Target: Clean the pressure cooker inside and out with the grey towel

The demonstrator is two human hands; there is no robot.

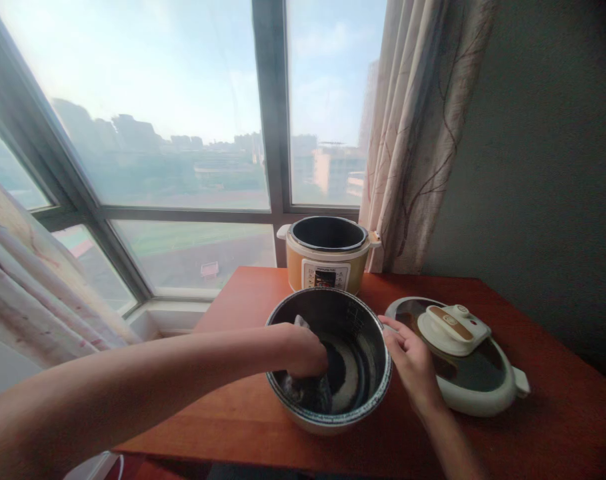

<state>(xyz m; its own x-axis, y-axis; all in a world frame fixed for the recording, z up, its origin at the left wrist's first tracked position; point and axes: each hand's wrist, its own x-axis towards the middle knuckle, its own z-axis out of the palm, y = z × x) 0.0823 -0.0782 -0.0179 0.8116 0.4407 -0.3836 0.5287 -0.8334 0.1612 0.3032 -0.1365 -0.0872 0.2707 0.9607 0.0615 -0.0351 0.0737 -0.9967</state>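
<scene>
A dark-lined inner cooking pot (370, 343) sits on the table in front of me, its mouth facing up. My left hand (307, 352) reaches down into it from the left, its fingers closed around a grey cloth (310, 393). The cloth hangs against the lower left inner wall, and a bit of it shows above the hand. At the right rim, my right hand (407, 353) grips the pot, fingertips on the edge and thumb lower on its side. The left fingertips are hidden behind the hand.
Behind the pot stands a yellow and white electric pressure cooker body (295, 265), uncovered. Its lid (477, 363) lies to the right, handle up, close to my right hand. All rest on a reddish wooden table (233, 413). A window (183, 133) and curtains (417, 133) are beyond.
</scene>
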